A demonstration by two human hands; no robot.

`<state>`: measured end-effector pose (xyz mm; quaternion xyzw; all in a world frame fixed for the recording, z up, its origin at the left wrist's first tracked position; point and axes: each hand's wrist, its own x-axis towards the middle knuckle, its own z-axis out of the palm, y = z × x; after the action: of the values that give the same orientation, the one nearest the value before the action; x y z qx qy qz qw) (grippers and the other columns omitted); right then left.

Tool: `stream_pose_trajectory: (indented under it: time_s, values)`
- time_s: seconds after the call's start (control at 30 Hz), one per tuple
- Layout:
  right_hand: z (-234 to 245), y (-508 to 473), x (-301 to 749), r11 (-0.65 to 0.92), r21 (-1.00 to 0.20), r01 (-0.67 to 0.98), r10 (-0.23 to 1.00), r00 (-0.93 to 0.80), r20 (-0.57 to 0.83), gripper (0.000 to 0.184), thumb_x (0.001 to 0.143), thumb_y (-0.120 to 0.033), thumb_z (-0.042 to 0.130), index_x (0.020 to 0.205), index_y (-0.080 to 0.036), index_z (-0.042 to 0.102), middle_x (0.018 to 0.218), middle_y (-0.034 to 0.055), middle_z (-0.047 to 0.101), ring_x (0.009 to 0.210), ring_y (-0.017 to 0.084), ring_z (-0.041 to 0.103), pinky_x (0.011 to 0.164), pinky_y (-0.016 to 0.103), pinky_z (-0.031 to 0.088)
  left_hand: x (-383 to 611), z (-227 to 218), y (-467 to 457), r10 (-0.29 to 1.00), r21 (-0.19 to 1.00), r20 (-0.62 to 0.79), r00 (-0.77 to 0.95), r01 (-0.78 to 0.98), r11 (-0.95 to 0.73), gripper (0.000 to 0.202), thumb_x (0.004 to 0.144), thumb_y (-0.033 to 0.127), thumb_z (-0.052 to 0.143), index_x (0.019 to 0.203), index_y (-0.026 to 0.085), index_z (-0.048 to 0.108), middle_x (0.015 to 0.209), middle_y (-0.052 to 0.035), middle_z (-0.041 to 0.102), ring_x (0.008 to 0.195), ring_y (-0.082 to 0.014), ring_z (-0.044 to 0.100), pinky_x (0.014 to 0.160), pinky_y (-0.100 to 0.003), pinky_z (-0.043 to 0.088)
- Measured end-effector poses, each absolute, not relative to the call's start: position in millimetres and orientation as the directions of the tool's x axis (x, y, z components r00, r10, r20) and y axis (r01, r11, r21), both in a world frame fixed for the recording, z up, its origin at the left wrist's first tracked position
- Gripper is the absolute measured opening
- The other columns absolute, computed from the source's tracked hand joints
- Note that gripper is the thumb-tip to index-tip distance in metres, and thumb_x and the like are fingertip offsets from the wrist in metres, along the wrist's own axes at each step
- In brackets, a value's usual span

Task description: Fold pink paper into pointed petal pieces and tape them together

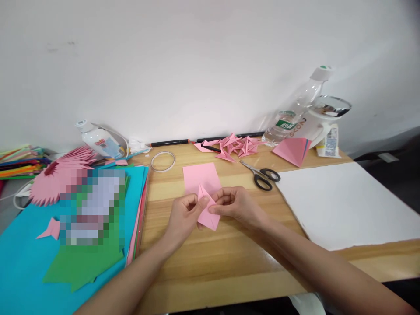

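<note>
Both my hands meet over the middle of the wooden table (210,258), pinching a small folded pink paper piece (208,215). My left hand (184,215) grips its left edge with thumb and fingers curled. My right hand (234,204) pinches its right side. A flat pink paper sheet (200,176) lies on the table just behind the folded piece. Farther back sits a pile of several folded pink paper pieces (236,146).
Black scissors (262,175) lie right of the pink sheet, and a white sheet (341,203) lies farther right. A tape ring (162,161), pens, a leaning clear bottle (292,116), a white appliance and stacked pink sheets (290,151) line the back. Blue and green paper (26,262) covers the left.
</note>
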<state>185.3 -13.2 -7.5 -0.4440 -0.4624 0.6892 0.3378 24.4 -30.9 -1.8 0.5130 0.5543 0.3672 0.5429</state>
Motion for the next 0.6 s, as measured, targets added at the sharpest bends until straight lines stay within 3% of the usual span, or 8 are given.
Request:
stream_pose_trajectory:
  time_s: [0.37, 0.6]
  values:
    - [-8.8, -14.7, 182.8, -0.386, -0.920, -0.075, 0.847, -0.424, -0.321, 0.036, 0.053, -0.035, 0.079, 0.074, -0.013, 0.062, 0.063, 0.0004, 0.063, 0.054, 0.010, 0.054, 0.052, 0.021, 0.040, 25.3, 1.1, -32.0, 0.992, 0.973, -0.103, 0.078, 0.216, 0.084, 0.039, 0.071, 0.043, 0.061, 0.048, 0.014, 0.046, 0.047, 0.0051, 0.038, 0.044, -0.0061, 0.033, 0.041, -0.019, 0.024]
    - [-7.0, -17.8, 179.5, -0.410, -0.906, -0.107, 0.827, -0.464, -0.319, 0.041, 0.050, -0.032, 0.081, 0.079, -0.012, 0.060, 0.067, 0.0004, 0.062, 0.060, 0.011, 0.056, 0.058, 0.023, 0.041, 26.8, 1.0, -35.1, 0.992, 0.964, -0.093, 0.090, 0.257, 0.067, 0.035, 0.073, 0.037, 0.059, 0.049, 0.014, 0.048, 0.049, 0.0044, 0.038, 0.048, -0.0068, 0.033, 0.044, -0.020, 0.025]
